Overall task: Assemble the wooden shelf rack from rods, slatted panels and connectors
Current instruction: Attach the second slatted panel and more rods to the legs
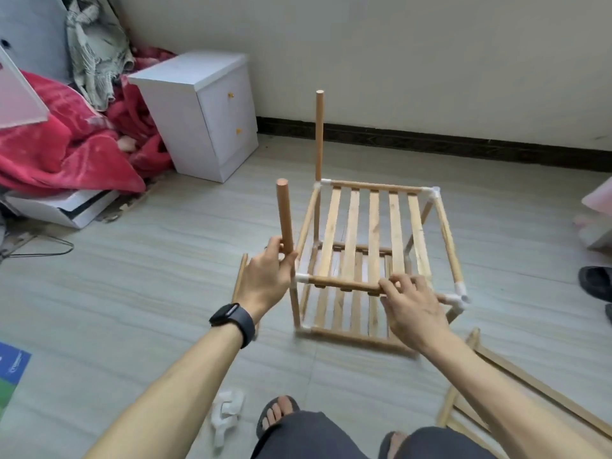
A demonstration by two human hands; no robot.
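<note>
A half-built two-tier rack of pale wood (374, 226) stands on the grey tiled floor (149, 276), just in front of a seated person's knees. Each tier is a slatted panel framed by round rails, and white plastic connectors (458, 298) join the corners. One tall upright rod (319, 134) rises from the far left corner.

The left hand (265, 276), with a dark watch (233, 321) at the wrist, has its fingers curled round the lower part of a smooth round wooden rod (284, 217). It holds the rod upright, close beside the near left corner connector (302, 278). The right hand (410, 303) curls its fingers over the front rail (344, 283) of the upper tier, seemingly to steady the frame.

A spare slatted panel (543, 390) lies on the floor to the right. A small white crumpled heap (227, 415) lies near the feet; what it is cannot be told.

The parts look light and stiff. The rod's smooth surface could slide through a loose grip. The connectors appear to be push-fit, so the frame will probably sway when pressed. The rod is likely best held low, near the end that enters the socket, so it can be aimed. The rack is likely best held by a rail close to a connector, not by the thin slats, which look apt to flex or split.
</note>
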